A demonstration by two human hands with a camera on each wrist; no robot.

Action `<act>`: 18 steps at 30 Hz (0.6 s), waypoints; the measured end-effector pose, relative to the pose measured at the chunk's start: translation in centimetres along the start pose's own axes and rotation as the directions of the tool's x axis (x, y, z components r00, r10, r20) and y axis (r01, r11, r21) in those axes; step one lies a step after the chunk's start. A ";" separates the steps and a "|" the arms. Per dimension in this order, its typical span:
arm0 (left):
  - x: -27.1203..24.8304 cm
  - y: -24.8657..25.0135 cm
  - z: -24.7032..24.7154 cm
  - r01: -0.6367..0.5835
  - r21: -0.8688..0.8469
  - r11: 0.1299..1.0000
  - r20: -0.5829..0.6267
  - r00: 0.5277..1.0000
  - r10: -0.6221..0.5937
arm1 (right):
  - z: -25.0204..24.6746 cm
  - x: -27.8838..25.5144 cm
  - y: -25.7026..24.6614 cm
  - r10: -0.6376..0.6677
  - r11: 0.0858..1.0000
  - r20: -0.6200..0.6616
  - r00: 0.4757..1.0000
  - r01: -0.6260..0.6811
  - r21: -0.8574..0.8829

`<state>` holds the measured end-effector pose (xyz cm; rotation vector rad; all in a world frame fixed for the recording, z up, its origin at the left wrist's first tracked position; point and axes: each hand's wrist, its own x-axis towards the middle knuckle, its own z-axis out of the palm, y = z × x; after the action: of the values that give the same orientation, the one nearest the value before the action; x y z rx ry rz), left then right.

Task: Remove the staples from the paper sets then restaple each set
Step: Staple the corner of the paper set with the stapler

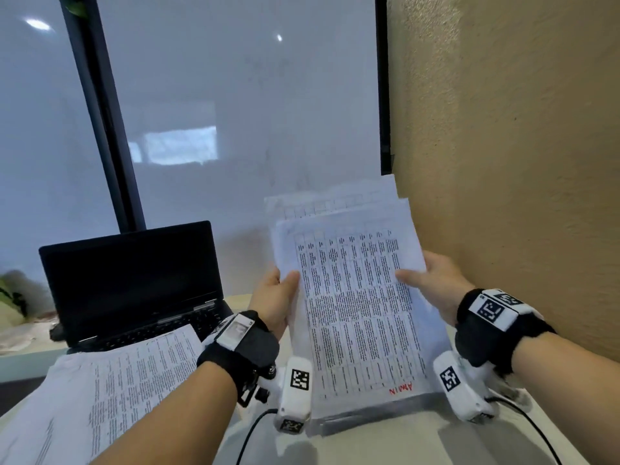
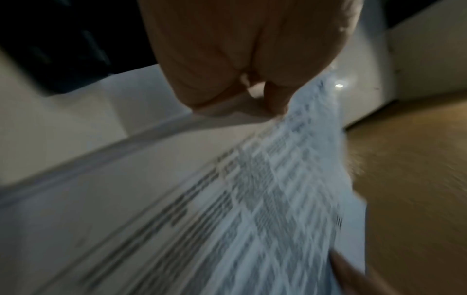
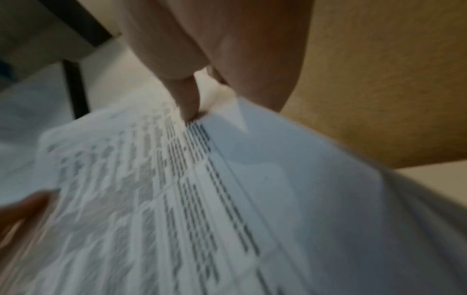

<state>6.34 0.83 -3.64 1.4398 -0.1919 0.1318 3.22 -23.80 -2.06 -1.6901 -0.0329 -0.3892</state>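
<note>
Both hands hold one paper set (image 1: 352, 297) up between them, so each grip is closed on paper. At 9 o'clock on the set, the left hand (image 1: 273, 298) pinches the edge, thumb on the printed front and fingers behind. At 3 o'clock, the right hand (image 1: 432, 280) pinches the other edge the same way, thumb on top. The set stands tilted up, and its bottom edge at 6 o'clock rests on the pale worktop (image 1: 503, 444). Its pages are fanned a bit at 12 o'clock. Red writing sits near the bottom of the front page. Whether a staple is in the set is too small to tell. Another paper pile (image 1: 110, 391) lies flat at 8 o'clock, partly on a black laptop (image 1: 131, 280) with a dark screen. Both wrist views are blurry and show only fingers on printed paper.
</note>
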 end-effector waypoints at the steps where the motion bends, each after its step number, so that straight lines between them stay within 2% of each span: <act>1: -0.3 1.0 0.4 -0.085 0.052 0.995 -0.020 0.996 0.087 | 0.5 -0.4 -1.0 -0.063 0.998 -0.055 0.997 0.065 0.022; 3: -1.1 2.6 1.5 -0.221 0.133 0.966 -0.032 0.973 0.227 | 1.6 -1.2 -2.8 -0.159 0.985 -0.126 0.979 0.166 0.050; 6: -2.5 3.5 2.6 -0.302 0.166 0.939 -0.074 0.946 0.317 | 2.8 -2.8 -3.8 -0.244 0.968 -0.140 0.960 0.250 0.024; 9: -3.4 2.8 2.7 -0.282 0.246 0.927 -0.168 0.930 0.327 | 3.1 -3.8 -3.2 -0.187 0.982 -0.108 0.976 0.190 0.016; 13: -3.3 2.3 2.1 -0.262 0.224 0.939 -0.236 0.920 0.313 | 2.3 -3.9 -2.9 -0.109 0.994 -0.106 0.988 0.107 -0.029; 18: -2.8 2.2 1.8 -0.226 0.211 0.951 -0.251 0.928 0.276 | 1.9 -3.9 -2.4 -0.051 0.946 0.042 0.998 0.062 -0.317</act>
<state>3.09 -0.64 -1.83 1.5525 -0.1356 0.5727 -0.63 -20.83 -0.99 -2.0189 -0.0447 -0.4261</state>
